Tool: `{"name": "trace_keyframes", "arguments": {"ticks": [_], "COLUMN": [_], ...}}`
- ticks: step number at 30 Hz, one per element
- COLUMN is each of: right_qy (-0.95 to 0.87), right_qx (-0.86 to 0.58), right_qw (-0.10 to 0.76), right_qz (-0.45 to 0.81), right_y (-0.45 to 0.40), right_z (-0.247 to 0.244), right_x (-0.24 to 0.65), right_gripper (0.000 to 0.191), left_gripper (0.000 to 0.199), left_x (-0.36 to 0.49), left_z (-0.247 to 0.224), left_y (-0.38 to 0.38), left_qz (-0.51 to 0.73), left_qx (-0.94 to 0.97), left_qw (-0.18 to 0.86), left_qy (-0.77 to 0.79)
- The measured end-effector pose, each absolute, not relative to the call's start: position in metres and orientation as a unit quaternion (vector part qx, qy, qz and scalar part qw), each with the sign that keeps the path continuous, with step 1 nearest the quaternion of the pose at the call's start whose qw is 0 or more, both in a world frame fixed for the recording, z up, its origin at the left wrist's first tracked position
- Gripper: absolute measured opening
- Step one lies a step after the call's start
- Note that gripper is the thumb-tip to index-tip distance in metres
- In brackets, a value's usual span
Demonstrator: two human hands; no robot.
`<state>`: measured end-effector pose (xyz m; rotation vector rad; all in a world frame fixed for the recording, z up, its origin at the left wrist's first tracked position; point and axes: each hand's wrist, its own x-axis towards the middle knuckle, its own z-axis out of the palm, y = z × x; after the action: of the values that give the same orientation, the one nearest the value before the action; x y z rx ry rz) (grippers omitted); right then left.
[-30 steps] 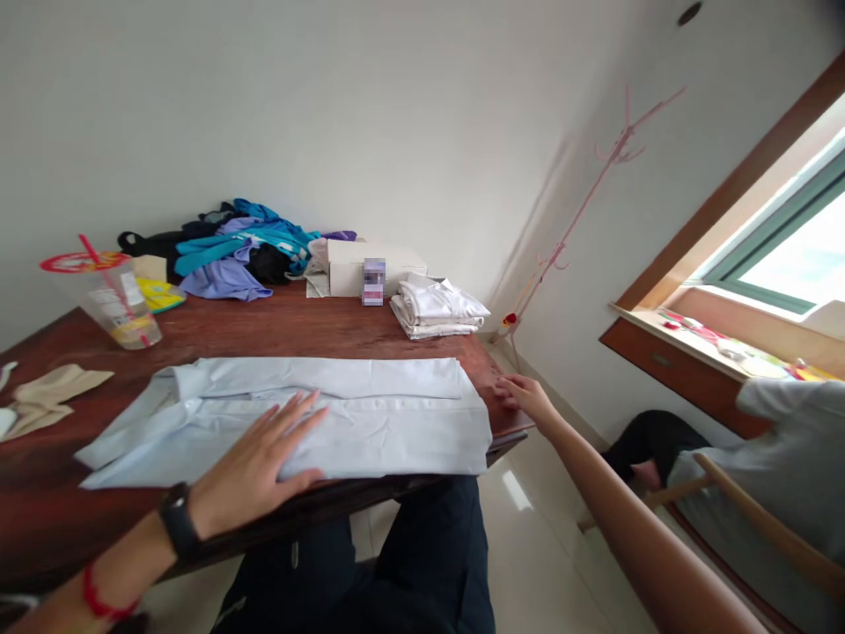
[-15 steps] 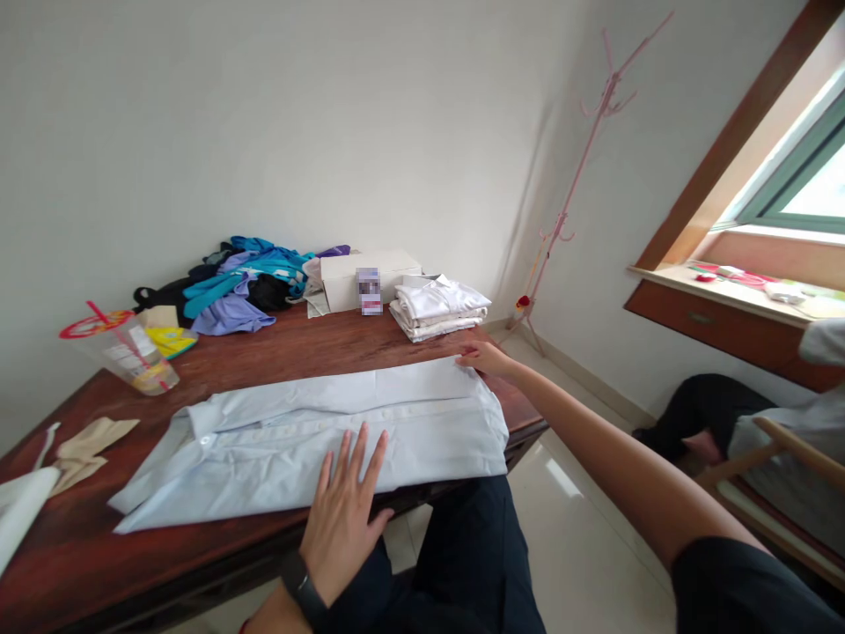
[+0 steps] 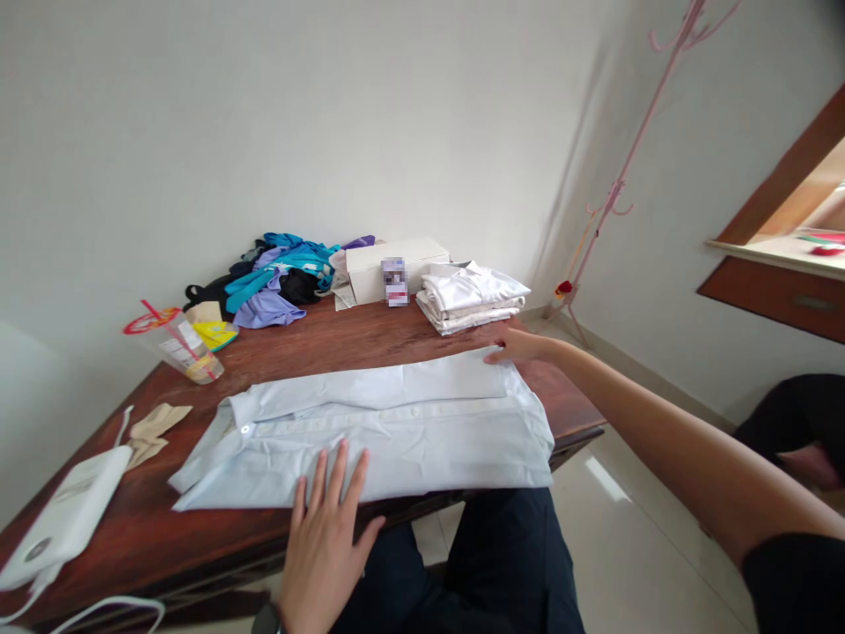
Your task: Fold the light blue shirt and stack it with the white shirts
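Note:
A pale blue buttoned shirt (image 3: 422, 440) lies lengthwise on the dark red wooden table (image 3: 349, 340), its collar end at the left and its near edge along the table's front. My left hand (image 3: 328, 519) rests on the near part of the shirt, fingers spread. At the shirt's far right corner, my right hand (image 3: 518, 344) has thumb and fingers closed on the fabric edge. Behind that hand sits a stack of folded white clothes (image 3: 472, 299).
A plastic cup with a red straw (image 3: 185, 343), a beige cloth (image 3: 153, 431) and a white power bank with a cable (image 3: 69, 515) are at the left. Behind are a clothes pile (image 3: 281, 277) and a white box (image 3: 366, 271). A pink coat rack (image 3: 634, 163) stands right.
The view has turned left, bringing the power bank fully into sight. My left hand has moved left over the shirt. My right hand remains at the far right corner.

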<state>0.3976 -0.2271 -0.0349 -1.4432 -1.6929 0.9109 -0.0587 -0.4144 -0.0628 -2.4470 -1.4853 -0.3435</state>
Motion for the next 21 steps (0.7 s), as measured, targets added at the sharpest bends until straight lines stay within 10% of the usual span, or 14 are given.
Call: {"name": "trace_keyframes", "arguments": {"ticks": [9, 21], "right_qy": [-0.585, -0.520], "right_qx": [-0.563, -0.496], "right_qw": [0.260, 0.375], "right_qz": [0.522, 0.585], "right_y": [-0.259, -0.275], "right_z": [-0.020, -0.041], "right_x": [0.392, 0.395], "right_gripper": [0.054, 0.064], "left_gripper": [0.094, 0.096], "left_x": [0.019, 0.121], "left_z": [-0.041, -0.076], "left_y": [-0.412, -0.412], "left_qz": [-0.078, -0.098], "left_qx": [-0.925, -0.915], "left_qw": [-0.013, 0.006], "left_qy": [-0.371, -0.391]}}
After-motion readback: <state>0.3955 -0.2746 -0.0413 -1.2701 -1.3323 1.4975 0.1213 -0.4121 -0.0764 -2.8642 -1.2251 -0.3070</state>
